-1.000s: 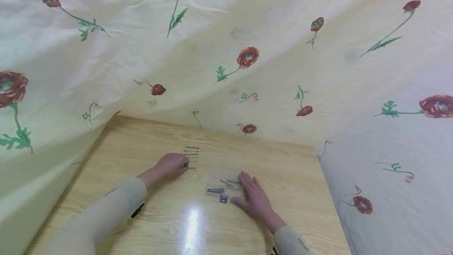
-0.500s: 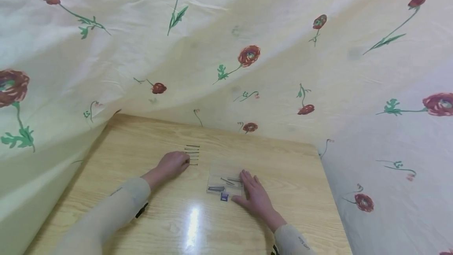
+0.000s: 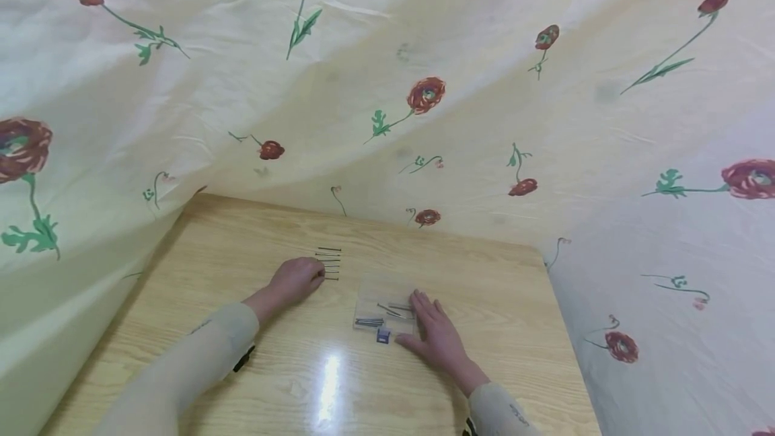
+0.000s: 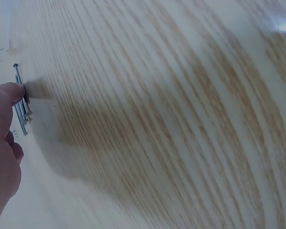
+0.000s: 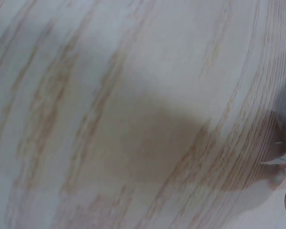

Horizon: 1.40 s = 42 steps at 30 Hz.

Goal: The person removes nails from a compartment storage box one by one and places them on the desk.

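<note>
Several thin nails (image 3: 329,254) lie in a row of near-parallel lines on the wooden table. My left hand (image 3: 295,279) is at the row's near end, pinching the nearest nail (image 3: 331,279) between thumb and finger. In the left wrist view, that hand's fingertips (image 4: 18,89) are right at the nails, which overlap one another there. My right hand (image 3: 440,337) rests with extended fingers along the right side of a clear plastic box (image 3: 368,296). Inside the box are more nails (image 3: 369,322), some in a bundle and others loose. A blue tab (image 3: 383,336) sits at the box's front edge.
A pale cloth with red flowers (image 3: 426,95) hangs behind the table (image 3: 266,369) and along both sides. Light glares off the tabletop in front of the box. The right wrist view shows mostly wood grain and shadow.
My left hand has shifted slightly away from me, bringing the nearest nail closer to the others in the row. My right hand has stayed at the box.
</note>
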Each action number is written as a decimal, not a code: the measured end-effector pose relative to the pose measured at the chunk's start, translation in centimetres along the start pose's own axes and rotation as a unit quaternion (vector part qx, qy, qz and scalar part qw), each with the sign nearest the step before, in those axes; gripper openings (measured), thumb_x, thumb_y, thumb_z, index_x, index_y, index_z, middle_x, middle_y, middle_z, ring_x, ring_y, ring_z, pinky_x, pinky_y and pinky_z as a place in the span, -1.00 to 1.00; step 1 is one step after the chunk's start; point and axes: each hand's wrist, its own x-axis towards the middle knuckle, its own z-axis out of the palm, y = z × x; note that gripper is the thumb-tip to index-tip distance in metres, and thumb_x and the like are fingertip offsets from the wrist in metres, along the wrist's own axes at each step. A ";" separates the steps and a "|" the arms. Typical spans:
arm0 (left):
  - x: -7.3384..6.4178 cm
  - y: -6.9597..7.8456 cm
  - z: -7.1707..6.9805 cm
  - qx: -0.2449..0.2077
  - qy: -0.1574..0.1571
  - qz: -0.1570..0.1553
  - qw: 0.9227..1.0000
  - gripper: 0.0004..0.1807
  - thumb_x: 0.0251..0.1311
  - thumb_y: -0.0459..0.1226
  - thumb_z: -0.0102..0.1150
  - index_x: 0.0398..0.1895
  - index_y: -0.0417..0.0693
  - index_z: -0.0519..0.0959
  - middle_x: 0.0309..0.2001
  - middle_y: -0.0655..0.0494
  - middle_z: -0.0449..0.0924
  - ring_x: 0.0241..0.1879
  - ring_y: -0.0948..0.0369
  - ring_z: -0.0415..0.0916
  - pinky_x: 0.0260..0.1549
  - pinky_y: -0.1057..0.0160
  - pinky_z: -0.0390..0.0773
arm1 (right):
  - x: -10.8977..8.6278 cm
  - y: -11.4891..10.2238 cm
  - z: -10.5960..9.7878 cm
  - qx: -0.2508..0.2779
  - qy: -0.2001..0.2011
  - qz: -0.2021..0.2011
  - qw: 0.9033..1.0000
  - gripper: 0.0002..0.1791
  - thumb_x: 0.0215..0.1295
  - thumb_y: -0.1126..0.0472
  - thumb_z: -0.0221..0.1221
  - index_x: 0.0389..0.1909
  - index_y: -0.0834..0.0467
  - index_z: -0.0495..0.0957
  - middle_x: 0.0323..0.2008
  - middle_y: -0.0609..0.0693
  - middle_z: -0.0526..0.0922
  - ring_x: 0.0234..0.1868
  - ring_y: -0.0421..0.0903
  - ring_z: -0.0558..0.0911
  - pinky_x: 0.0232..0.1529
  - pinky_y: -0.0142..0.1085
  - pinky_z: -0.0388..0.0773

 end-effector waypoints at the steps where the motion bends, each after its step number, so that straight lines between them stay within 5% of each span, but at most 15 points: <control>1: 0.0 0.0 0.0 0.001 0.000 0.000 1.000 -0.90 0.38 -0.27 0.38 -0.33 0.01 0.70 -0.37 0.21 0.69 -0.38 0.28 0.58 -0.29 0.20 0.68 | 0.0 0.0 0.0 -0.002 -0.003 0.001 1.000 0.11 0.29 -0.33 0.39 0.62 0.29 0.23 0.62 0.18 0.27 0.61 0.16 0.28 0.61 0.14 0.11; 10: 0.0 0.2 -0.3 -0.013 0.019 0.020 1.000 -0.98 0.35 -0.32 0.36 -0.24 -0.06 0.74 -0.25 0.12 0.77 -0.24 0.14 0.71 -0.18 0.09 0.74 | 0.0 -0.4 -0.5 0.010 -0.030 0.025 0.999 0.12 0.30 -0.33 0.39 0.64 0.24 0.19 0.65 0.12 0.20 0.65 0.11 0.21 0.66 0.08 0.01; 17: 0.9 1.3 -1.1 -0.025 0.013 0.062 0.998 -0.80 0.33 -0.21 0.46 -0.06 -0.07 0.76 -0.05 0.06 0.81 -0.04 0.06 0.76 -0.02 0.02 0.75 | -0.1 -0.3 -0.5 0.008 -0.028 0.025 0.999 0.12 0.29 -0.33 0.39 0.63 0.26 0.21 0.64 0.14 0.22 0.64 0.13 0.24 0.64 0.12 0.07; 28: 3.2 6.2 -0.9 -0.036 -0.046 0.138 0.989 -0.69 0.33 -0.13 0.46 0.04 -0.05 0.76 0.06 0.05 0.79 0.06 0.08 0.73 0.11 0.08 0.71 | 0.0 -0.3 -0.6 0.006 -0.023 0.023 0.999 0.12 0.28 -0.33 0.40 0.62 0.26 0.23 0.63 0.15 0.24 0.63 0.13 0.25 0.64 0.12 0.08; 42: 5.1 9.3 1.9 -0.016 -0.125 0.160 0.979 -0.70 0.37 -0.14 0.42 0.12 0.09 0.74 0.13 0.16 0.76 0.17 0.18 0.67 0.27 0.15 0.60 | 0.0 -0.5 -0.5 -0.001 -0.005 0.008 1.000 0.09 0.28 -0.30 0.41 0.60 0.29 0.27 0.60 0.18 0.29 0.61 0.15 0.30 0.61 0.14 0.13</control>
